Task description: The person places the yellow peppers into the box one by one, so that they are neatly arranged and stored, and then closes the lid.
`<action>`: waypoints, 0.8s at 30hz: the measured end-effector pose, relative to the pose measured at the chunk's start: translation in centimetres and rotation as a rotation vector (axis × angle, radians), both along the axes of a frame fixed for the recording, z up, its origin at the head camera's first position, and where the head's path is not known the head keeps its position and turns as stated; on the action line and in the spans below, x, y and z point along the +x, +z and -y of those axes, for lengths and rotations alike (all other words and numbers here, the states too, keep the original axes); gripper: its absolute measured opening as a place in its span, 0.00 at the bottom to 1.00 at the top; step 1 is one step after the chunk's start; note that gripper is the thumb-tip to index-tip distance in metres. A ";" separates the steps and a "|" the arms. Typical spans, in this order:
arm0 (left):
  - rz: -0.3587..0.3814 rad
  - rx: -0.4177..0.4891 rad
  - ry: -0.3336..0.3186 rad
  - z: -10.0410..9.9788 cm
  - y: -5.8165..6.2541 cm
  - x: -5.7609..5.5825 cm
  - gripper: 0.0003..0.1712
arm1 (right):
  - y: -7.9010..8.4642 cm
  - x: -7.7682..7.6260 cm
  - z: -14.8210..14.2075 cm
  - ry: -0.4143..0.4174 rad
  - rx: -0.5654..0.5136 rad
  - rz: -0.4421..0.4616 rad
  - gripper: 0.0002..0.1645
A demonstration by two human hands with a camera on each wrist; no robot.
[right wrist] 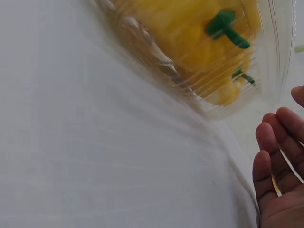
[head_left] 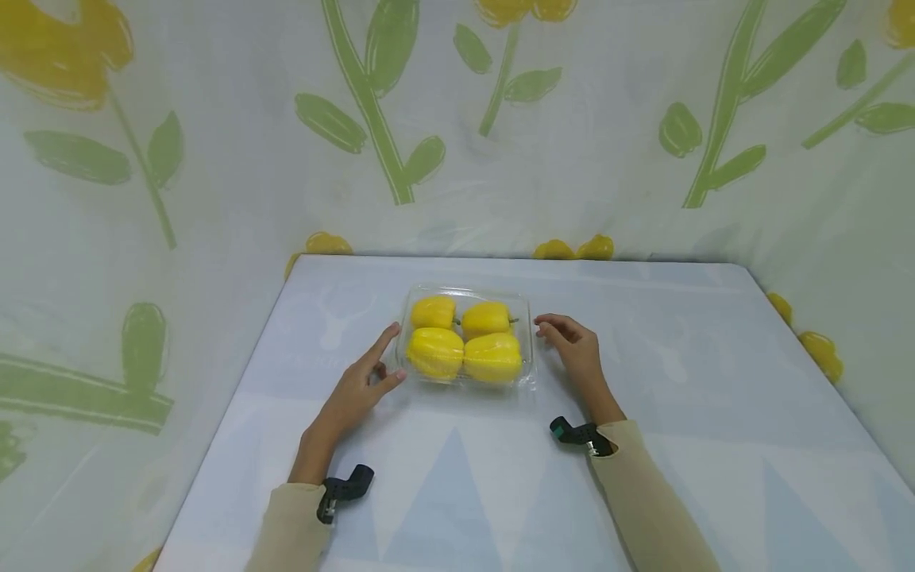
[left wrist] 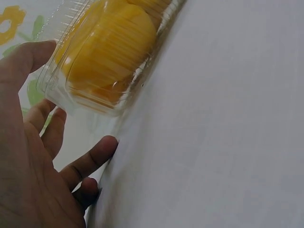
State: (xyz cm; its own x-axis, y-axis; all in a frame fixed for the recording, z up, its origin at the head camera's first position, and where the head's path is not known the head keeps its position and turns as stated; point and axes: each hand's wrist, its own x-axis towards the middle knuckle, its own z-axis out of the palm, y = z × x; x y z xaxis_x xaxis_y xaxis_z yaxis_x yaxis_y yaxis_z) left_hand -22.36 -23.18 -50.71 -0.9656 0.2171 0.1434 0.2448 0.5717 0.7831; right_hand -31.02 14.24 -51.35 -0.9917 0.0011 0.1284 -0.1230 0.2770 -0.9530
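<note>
A clear plastic box (head_left: 466,295) sits toward the far side of the table with several yellow bell peppers (head_left: 493,357) in two rows. Green stems (right wrist: 228,29) show through its right end in the right wrist view. My left hand (head_left: 360,389) is at the box's left end, fingers spread; in the left wrist view the thumb tip is right at the rim and the other fingers are apart from the wall. My right hand (head_left: 574,347) is just off the right end, its fingers loosely bent and holding nothing.
The table (head_left: 686,349) has a pale cover with light blue triangles. Behind it and at both sides hangs a white cloth (head_left: 572,183) printed with green stems and yellow flowers. A black wrist camera (head_left: 346,486) is strapped to each forearm, over beige sleeves (head_left: 654,500).
</note>
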 end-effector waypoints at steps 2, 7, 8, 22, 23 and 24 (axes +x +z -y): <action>-0.008 0.008 -0.008 0.0 -0.1 -0.1 0.43 | 0.0 0.5 0.0 -0.009 -0.011 0.035 0.24; -0.026 0.015 -0.011 0.1 0.0 -0.2 0.43 | -0.1 2.0 0.1 -0.002 -0.025 0.091 0.26; -0.025 0.013 -0.007 0.1 0.0 -0.2 0.43 | -0.1 2.2 0.1 0.004 -0.026 0.098 0.26; -0.005 0.013 0.003 0.0 -0.3 -0.2 0.43 | 0.0 4.8 0.0 0.039 -0.026 0.144 0.24; 0.000 0.016 0.003 -0.1 -0.3 -0.2 0.43 | 0.0 4.9 0.0 0.039 -0.024 0.145 0.24; 0.001 0.019 0.001 -0.1 -0.2 -0.2 0.43 | 0.0 5.0 0.0 0.039 -0.023 0.148 0.24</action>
